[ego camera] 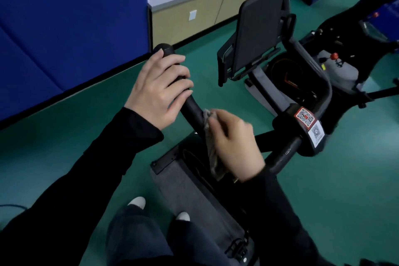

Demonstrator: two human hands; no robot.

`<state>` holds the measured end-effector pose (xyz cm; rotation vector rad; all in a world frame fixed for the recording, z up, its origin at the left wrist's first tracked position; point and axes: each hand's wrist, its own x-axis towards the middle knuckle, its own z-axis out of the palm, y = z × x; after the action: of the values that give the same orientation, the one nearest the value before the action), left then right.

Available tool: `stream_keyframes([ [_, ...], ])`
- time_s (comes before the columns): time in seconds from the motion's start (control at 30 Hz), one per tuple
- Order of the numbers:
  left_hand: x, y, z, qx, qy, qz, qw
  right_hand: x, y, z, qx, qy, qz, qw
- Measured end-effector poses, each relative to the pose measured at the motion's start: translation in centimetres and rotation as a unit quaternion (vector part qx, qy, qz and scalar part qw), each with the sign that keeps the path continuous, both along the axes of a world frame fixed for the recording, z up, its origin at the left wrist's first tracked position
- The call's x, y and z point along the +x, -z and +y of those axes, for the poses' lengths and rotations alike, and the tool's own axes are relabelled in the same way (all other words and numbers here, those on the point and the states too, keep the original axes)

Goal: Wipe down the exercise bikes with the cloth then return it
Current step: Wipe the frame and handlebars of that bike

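Left hand (pixel 159 90) at centre left of the frame, fingers curled around the black handlebar (pixel 191 106) near its rounded end, gripping it. Right hand (pixel 234 147) just below and to the right, closed on the cloth (pixel 210 147), blurred. Cloth grey-brown and crumpled, pressed against the handlebar just beside the left hand, its lower part hanging down in front of the bike frame (pixel 194 190). Both arms in black sleeves, entering from the bottom left and bottom centre.

Handlebar bending to the right, under the right wrist, into a black clamp (pixel 302 129) at centre right with a red QR sticker (pixel 304 116) and a white QR sticker (pixel 316 133). Under the hands, the grey bike frame running down to the bottom of the picture, with a black pedal (pixel 237 248) near the bottom edge. Two white shoe tips (pixel 137 202) on the green floor (pixel 345 190) at bottom centre, just left of the frame.

Above the clamp, at upper centre, a dark tablet holder (pixel 259 30), tilted. Behind it, at upper right, a second bike (pixel 345 54) with a red knob (pixel 334 56), partly hidden by the first one. Blue padded wall (pixel 64 17) over the upper left. Beige cabinets (pixel 194 13) along the top centre.
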<state>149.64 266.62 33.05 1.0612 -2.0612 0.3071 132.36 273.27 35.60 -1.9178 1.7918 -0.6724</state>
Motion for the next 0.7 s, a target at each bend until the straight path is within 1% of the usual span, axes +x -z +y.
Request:
stream_keyframes([
  [0.03,0.1,0.1,0.0,-0.003,0.002,-0.004,1.0,-0.2,-0.3,-1.5,0.074,0.006,-0.025,0.997],
  [0.07,0.1,0.1,-0.1,-0.005,0.006,-0.01,1.0,-0.5,-0.5,-3.0,0.157,0.01,-0.06,0.986],
  [0.1,0.2,0.1,-0.2,-0.008,0.01,-0.016,1.0,-0.8,-0.7,-4.3,0.232,0.006,-0.116,0.966],
  [0.13,0.4,0.1,-0.3,-0.01,0.015,-0.02,1.0,-0.9,-0.8,-5.2,0.297,0.0,-0.188,0.936],
  [0.17,0.5,0.1,-0.5,-0.013,0.019,-0.023,0.999,-0.9,-0.8,-5.7,0.341,-0.002,-0.248,0.907],
  [0.2,0.6,0.0,-0.7,-0.017,0.022,-0.026,0.999,-1.0,-0.9,-6.1,0.366,-0.005,-0.279,0.888],
  [0.23,0.7,0.0,-0.8,-0.021,0.023,-0.028,0.999,-1.1,-0.8,-6.1,0.375,-0.003,-0.284,0.882],
  [0.27,0.7,0.1,-0.9,-0.024,0.025,-0.029,0.999,-1.2,-0.7,-5.9,0.375,0.005,-0.282,0.883],
  [0.33,0.8,0.1,-1.0,-0.029,0.026,-0.033,0.999,-1.2,-0.9,-5.3,0.363,0.014,-0.256,0.896],
  [0.37,0.9,0.2,-1.1,-0.03,0.026,-0.037,0.999,-1.1,-1.0,-4.8,0.35,0.006,-0.222,0.91],
  [0.43,1.0,0.2,-1.1,-0.031,0.024,-0.045,0.998,-1.1,-1.1,-3.7,0.309,-0.011,-0.113,0.944],
  [0.5,0.8,0.1,-0.9,-0.03,0.018,-0.04,0.999,-1.0,-1.1,-2.5,0.255,0.002,-0.027,0.966],
  [0.53,0.5,0.0,-0.8,-0.027,0.014,-0.031,0.999,-0.8,-1.2,-1.8,0.228,0.026,-0.014,0.973],
  [0.6,-0.2,-0.2,-0.5,-0.014,0.02,-0.011,1.0,0.3,-1.0,-0.6,0.16,0.072,-0.015,0.984],
  [0.63,-0.6,-0.2,-0.4,-0.011,0.037,-0.011,0.999,1.2,-0.8,-0.2,0.118,0.085,-0.005,0.989],
  [0.7,-1.1,-0.2,-0.5,-0.01,0.081,-0.04,0.996,2.7,-0.3,0.5,0.031,0.099,0.027,0.994],
])
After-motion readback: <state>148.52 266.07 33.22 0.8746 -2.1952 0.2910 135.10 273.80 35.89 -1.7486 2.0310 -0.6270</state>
